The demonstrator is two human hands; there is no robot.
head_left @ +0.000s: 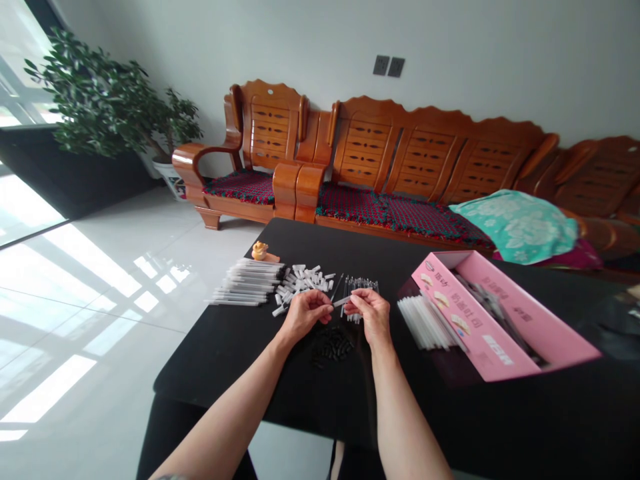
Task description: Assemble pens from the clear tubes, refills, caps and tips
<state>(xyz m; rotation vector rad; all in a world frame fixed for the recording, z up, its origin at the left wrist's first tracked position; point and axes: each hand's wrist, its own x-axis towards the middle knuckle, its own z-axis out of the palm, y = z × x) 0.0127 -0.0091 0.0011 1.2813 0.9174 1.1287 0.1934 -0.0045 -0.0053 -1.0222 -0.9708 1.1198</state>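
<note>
A slim white tube (343,301) is held, slightly tilted, between the left grip (307,312) and the right grip (371,312), pinched by the thumb and fingers of each. Both forearms are stretched forward over the worktop (215,360), angled inward so that the grips are brought near each other, with fingers curled. On the near side of the grips, small black pieces (334,347) are heaped. Just beyond the right grip, thin refills (363,283) are laid side by side, partly hidden by it. Beyond the left grip, white caps (301,283) are scattered; farther left, long pale barrels (250,283) are stacked. To the right of the right grip, translucent tubes (427,323) are bunched beside a pink box (465,327)
</note>
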